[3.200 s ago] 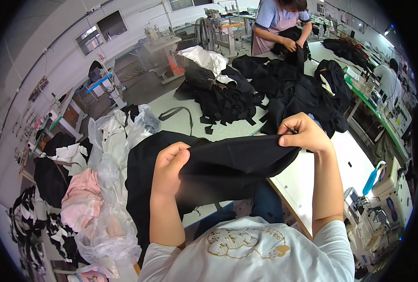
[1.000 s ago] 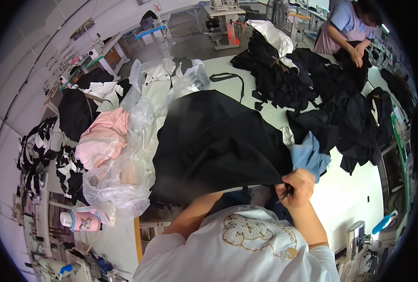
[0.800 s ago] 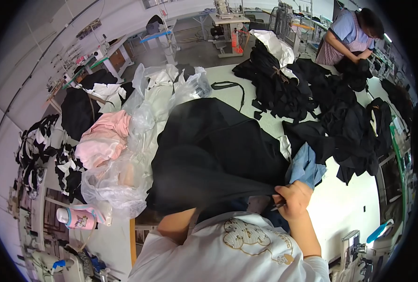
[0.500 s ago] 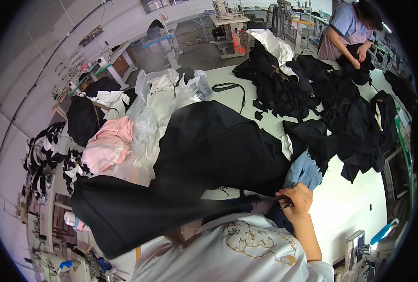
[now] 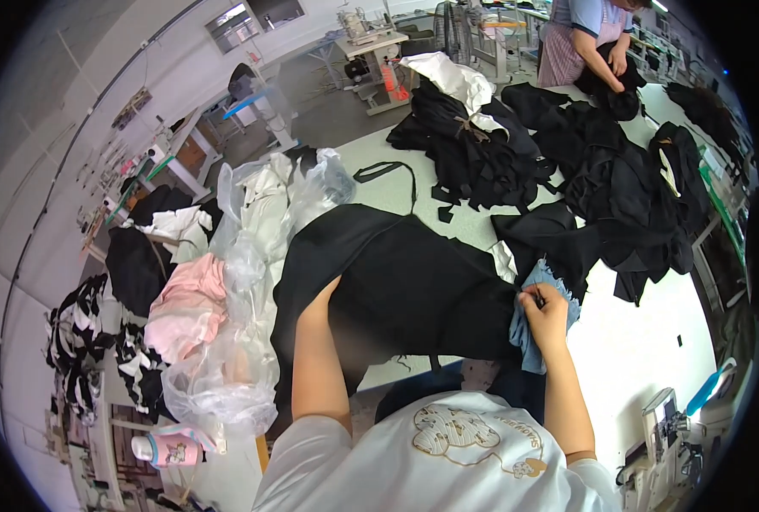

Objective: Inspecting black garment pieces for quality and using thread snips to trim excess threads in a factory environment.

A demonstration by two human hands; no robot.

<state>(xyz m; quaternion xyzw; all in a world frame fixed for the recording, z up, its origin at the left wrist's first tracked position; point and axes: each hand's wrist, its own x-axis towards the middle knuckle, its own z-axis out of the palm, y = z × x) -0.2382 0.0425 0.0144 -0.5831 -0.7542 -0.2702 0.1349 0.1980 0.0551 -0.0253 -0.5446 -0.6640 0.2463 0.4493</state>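
A large piece of black fabric [image 5: 422, 290] lies spread over the table in front of me. My left hand [image 5: 326, 299] reaches under a raised fold of it at the left, so its fingers are hidden. My right hand [image 5: 546, 309] is closed at the right edge of the fabric, above a frayed blue denim cloth [image 5: 529, 341]. Something small and dark shows between its fingers; its kind cannot be made out.
Clear plastic bags [image 5: 247, 290] and pink cloth [image 5: 187, 311] lie to the left, near a pink bottle [image 5: 174, 450]. Heaps of black cloth pieces [image 5: 473, 154] cover the far right. Across the white table [image 5: 644, 341], a person [image 5: 580, 43] handles black cloth.
The strip of black fabric stretched across my front at the left is now down on the rest. My left arm has come into view, and my right hand has moved up and slightly right.
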